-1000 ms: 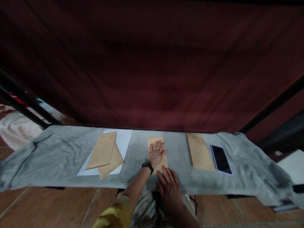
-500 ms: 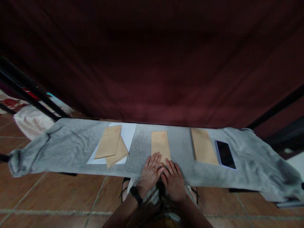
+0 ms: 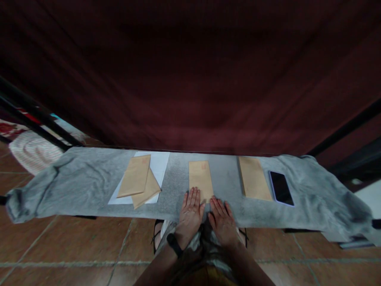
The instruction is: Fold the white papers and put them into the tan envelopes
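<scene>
A tan paper envelope (image 3: pixel 200 174) with small reddish print near its far right corner lies flat in front of me. My left hand (image 3: pixel 190 212) rests on its near left part, fingers stretched out flat. At the envelope's near right corner lies my right hand (image 3: pixel 222 220), also flat with fingers extended, its fingertips touching or just beside the paper. Neither hand grips anything. To the left, two more envelopes (image 3: pixel 135 176) overlap on white paper sheets (image 3: pixel 160 163). A stack of tan envelopes (image 3: pixel 256 178) sits on the right.
A grey cloth (image 3: pixel 86 178) covers the long narrow surface. Right of the stack lies a phone (image 3: pixel 281 188) with a dark screen. Behind the surface hangs a dark red curtain (image 3: pixel 190 99). Black bars (image 3: pixel 345 131) stand at both sides, above a tiled floor (image 3: pixel 74 242).
My right hand has slid right, from the envelope's near edge to its corner, and the hands are farther apart. My left hand stays on the envelope. The view has shifted slightly.
</scene>
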Demonstrator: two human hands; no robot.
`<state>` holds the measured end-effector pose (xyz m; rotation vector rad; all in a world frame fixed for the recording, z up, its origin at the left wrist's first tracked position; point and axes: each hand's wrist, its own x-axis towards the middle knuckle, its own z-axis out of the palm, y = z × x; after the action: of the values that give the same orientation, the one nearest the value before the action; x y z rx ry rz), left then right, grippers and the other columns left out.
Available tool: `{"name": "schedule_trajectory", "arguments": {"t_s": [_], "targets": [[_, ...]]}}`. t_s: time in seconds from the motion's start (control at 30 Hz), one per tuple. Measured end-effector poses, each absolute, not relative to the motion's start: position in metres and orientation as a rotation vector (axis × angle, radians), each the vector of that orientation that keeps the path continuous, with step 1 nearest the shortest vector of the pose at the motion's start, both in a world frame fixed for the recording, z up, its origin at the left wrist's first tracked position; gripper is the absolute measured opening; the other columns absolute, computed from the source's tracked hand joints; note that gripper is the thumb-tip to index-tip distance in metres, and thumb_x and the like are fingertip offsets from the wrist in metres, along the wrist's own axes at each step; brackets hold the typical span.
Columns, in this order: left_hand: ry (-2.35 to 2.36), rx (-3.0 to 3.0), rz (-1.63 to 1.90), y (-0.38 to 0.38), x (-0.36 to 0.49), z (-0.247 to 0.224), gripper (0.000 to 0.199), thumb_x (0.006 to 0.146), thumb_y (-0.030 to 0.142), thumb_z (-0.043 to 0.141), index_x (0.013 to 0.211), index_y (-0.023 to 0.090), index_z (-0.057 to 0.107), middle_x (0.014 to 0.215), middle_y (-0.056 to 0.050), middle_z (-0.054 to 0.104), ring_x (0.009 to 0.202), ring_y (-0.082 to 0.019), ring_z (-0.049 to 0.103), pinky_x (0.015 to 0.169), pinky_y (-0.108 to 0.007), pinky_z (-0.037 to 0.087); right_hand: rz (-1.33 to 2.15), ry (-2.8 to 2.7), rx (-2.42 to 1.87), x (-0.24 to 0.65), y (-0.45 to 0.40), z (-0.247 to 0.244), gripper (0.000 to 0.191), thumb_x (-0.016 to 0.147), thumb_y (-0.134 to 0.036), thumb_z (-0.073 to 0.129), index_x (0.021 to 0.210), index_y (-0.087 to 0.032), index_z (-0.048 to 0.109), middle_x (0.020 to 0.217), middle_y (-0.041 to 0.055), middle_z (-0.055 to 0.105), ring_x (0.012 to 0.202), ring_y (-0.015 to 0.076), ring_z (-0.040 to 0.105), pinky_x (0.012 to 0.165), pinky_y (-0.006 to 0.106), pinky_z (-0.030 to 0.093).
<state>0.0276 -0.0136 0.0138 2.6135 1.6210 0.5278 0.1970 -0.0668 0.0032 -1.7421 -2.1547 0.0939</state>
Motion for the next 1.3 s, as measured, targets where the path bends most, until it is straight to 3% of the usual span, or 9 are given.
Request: {"name": "schedule_trajectory", "arguments": {"t_s": [0.23,0.47,0.67,0.9,1.1,1.3], "targets": [[1.524,2.588,0.315,0.043,0.082,0.013,0.059,0.105,0.042,0.031,0.157,0.014,0.033,0.164,-0.011,0.035,0.154,-0.024,0.023,0.127,-0.048,0.022,0.117,-2.102,-1.753,0.192,-0.066,0.008,0.046,0.103,-0.027,0.041,0.145,-0.015,0.054,0.149,0.0100,0.055,0.143,0.0252,0.045,0.124,0.050,0.022],[1.592,2.563,0.248,0.110,0.087,0.012,0.059,0.105,0.043,0.029,0.158,0.016,0.033,0.165,-0.010,0.032,0.156,-0.025,0.018,0.126,-0.051,0.016,0.058,-2.034,-1.685,0.189,-0.067,0.010,0.047,0.104,-0.029,0.042,0.149,-0.018,0.048,0.149,0.0081,0.056,0.141,0.0243,0.047,0.123,0.049,0.026],[1.633,2.569,0.312,0.119,0.088,0.010,0.061,0.105,0.047,0.028,0.158,0.016,0.034,0.165,-0.009,0.031,0.155,-0.024,0.019,0.127,-0.051,0.014,0.031,-2.017,-1.676,0.188,-0.067,0.008,0.049,0.104,-0.029,0.043,0.152,-0.021,0.045,0.149,0.0089,0.056,0.142,0.0248,0.047,0.122,0.050,0.027],[1.755,2.554,0.394,0.092,0.064,0.005,0.062,0.104,0.043,0.030,0.155,0.008,0.037,0.164,-0.015,0.032,0.153,-0.026,0.026,0.125,-0.045,0.022,0.033,-2.022,-1.681,0.189,-0.066,0.007,0.048,0.103,-0.028,0.043,0.151,-0.021,0.047,0.148,0.0085,0.056,0.140,0.0237,0.049,0.122,0.049,0.026],[1.915,2.457,0.581,0.062,0.032,0.001,0.062,0.103,0.041,0.031,0.150,0.004,0.043,0.156,-0.021,0.044,0.149,-0.030,0.036,0.120,-0.049,0.033,0.075,-2.050,-1.718,0.190,-0.065,0.006,0.047,0.105,-0.033,0.041,0.149,-0.019,0.049,0.152,0.0066,0.052,0.142,0.0235,0.047,0.123,0.048,0.023],[1.820,2.376,0.753,0.023,0.008,-0.005,0.056,0.101,0.040,0.036,0.145,0.009,0.050,0.150,-0.018,0.054,0.144,-0.030,0.045,0.117,-0.049,0.038,0.161,-2.088,-1.772,0.191,-0.063,0.007,0.051,0.107,-0.038,0.037,0.154,-0.021,0.040,0.157,0.0048,0.044,0.146,0.0231,0.041,0.125,0.048,0.020]]}}
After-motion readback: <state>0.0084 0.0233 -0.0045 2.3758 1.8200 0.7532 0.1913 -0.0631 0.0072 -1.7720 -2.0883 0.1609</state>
